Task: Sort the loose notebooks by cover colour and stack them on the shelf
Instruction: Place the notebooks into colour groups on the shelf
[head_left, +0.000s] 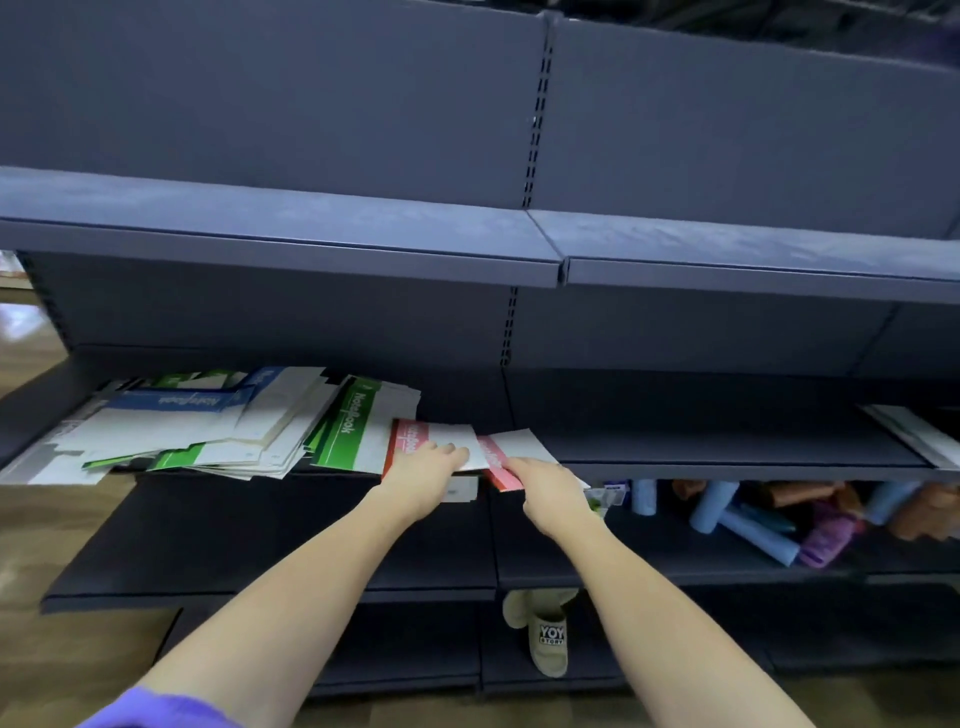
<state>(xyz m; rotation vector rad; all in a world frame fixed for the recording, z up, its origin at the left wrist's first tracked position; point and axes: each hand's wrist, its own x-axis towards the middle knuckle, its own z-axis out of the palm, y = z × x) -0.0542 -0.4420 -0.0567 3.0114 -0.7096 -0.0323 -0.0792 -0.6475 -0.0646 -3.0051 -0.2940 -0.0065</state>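
Loose notebooks lie on the middle shelf (727, 457) of a dark blue rack. A messy heap of blue and green ones (171, 431) sits at the left, with a green notebook (358, 426) leaning beside it. My left hand (423, 475) rests flat on a red notebook (415, 441) at the shelf's front edge. My right hand (548, 493) grips the near edge of a second red notebook (506, 457), which juts over the shelf's edge just right of the first. The fingers of my right hand are hidden under it.
The upper shelf (363, 249) overhangs the work area. Another white booklet (914, 436) lies at the far right of the middle shelf. Blue bottles and brown items (753, 519) crowd the lower shelf at the right. A beige slipper (545, 634) stands on the floor below.
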